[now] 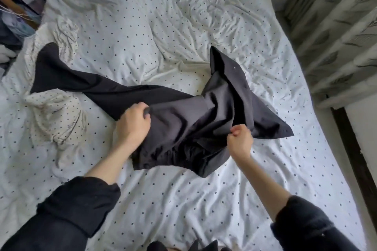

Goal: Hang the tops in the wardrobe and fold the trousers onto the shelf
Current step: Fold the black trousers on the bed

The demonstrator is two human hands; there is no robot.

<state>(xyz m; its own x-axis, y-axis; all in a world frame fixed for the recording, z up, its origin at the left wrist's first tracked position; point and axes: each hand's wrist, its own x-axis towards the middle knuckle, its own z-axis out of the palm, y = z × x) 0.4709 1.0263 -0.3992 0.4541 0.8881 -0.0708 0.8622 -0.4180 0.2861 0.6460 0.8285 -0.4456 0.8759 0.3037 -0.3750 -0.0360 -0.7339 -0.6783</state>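
A pair of black trousers lies crumpled across the bed, one leg stretching away to the far left and the waist end bunched near me. A small metal snap shows on the raised flap at the right. My left hand grips a fold of the dark fabric at the left of the bunch. My right hand pinches the cloth's edge at the right of the bunch. The waistband itself is hidden in the folds.
The bed is covered by a rumpled white sheet with small dark dots. A crumpled dotted pillowcase lies at the left. Clothes hang in an open wardrobe at far left. A patterned curtain hangs on the right.
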